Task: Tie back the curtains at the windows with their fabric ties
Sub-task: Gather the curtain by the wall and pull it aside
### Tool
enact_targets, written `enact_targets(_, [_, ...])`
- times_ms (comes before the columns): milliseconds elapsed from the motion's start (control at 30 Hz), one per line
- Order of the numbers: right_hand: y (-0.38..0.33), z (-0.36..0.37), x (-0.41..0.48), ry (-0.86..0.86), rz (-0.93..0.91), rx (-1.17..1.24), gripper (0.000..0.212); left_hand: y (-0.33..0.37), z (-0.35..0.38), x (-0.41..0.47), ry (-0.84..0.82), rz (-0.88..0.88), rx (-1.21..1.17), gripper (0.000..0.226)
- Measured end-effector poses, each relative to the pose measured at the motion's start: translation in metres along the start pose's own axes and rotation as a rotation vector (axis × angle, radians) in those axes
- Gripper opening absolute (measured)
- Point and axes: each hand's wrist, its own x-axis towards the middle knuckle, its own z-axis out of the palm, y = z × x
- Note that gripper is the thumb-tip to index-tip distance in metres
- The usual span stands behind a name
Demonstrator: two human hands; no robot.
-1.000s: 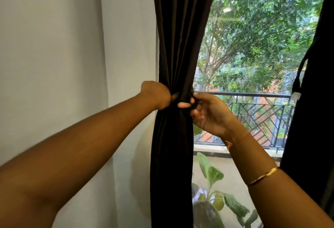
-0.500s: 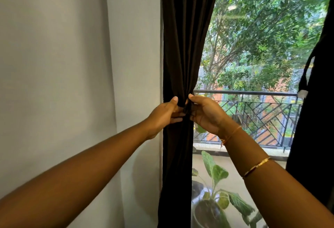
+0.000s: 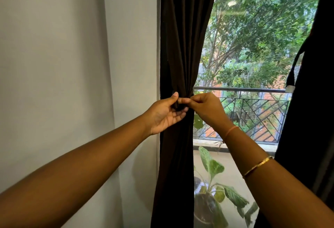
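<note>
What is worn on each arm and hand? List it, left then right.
Left hand and forearm: bare, no sleeve, no jewellery in view. Right hand: no ring visible; a thin orange thread band at the wrist and a slim gold bangle further up the forearm. No sleeve shows there either.

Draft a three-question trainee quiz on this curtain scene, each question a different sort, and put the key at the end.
1. Multiple choice: where do the left hand and the right hand pinch the fabric tie on the dark curtain?
A. At its gathered waist
B. At its top hem
C. At its bottom hem
2. True or false: the gold bangle sits on the right forearm.
3. Short answer: what stands low in the window, beneath the right forearm?

Key: 1 A. 2 True. 3 The potted plant.
</note>
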Motion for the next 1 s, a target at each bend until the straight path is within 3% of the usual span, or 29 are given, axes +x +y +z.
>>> enact_targets(67, [-0.003, -0.005, 0.002, 0.017, 0.005, -0.023, 0.018, 0.000, 0.002, 0.000, 0.039, 0.055, 0.083, 0.039])
enact_targets(167, [-0.010, -0.014, 0.007, -0.026, 0.167, 0.214, 0.026, -0.001, 0.004, 0.000, 0.069, 0.117, 0.216, 0.031])
enact_targets(233, [-0.013, -0.019, 0.010, 0.074, 0.164, 0.279, 0.027, -0.003, 0.004, 0.001, 0.126, 0.153, 0.379, 0.031])
enact_targets(300, [-0.018, -0.017, 0.011, 0.127, 0.035, 0.175, 0.027, -0.003, 0.005, 0.003, 0.159, 0.192, 0.553, 0.028])
enact_targets(367, [-0.025, -0.007, 0.009, 0.050, -0.056, 0.021, 0.030, 0.000, 0.009, 0.003, 0.134, 0.207, 0.665, 0.023])
enact_targets(467, [-0.033, 0.003, 0.013, 0.034, -0.086, -0.198, 0.040, 0.001, 0.018, 0.002, 0.082, 0.253, 0.802, 0.022])
enact_targets(567, [-0.038, 0.001, 0.023, 0.019, -0.057, -0.233, 0.041, 0.003, 0.018, 0.001, 0.055, 0.299, 0.881, 0.034])
enact_targets(667, [-0.047, -0.004, 0.031, -0.102, -0.032, -0.287, 0.034, 0.003, 0.010, 0.002, 0.031, 0.327, 1.062, 0.008])
enact_targets(867, [-0.046, -0.025, 0.035, -0.267, 0.006, 0.019, 0.023, 0.014, -0.005, 0.001, 0.094, 0.589, 1.160, 0.035])
enact_targets(1000, [-0.042, -0.029, 0.029, -0.264, -0.057, 0.065, 0.008, 0.026, -0.009, 0.004, 0.128, 0.695, 1.336, 0.017])
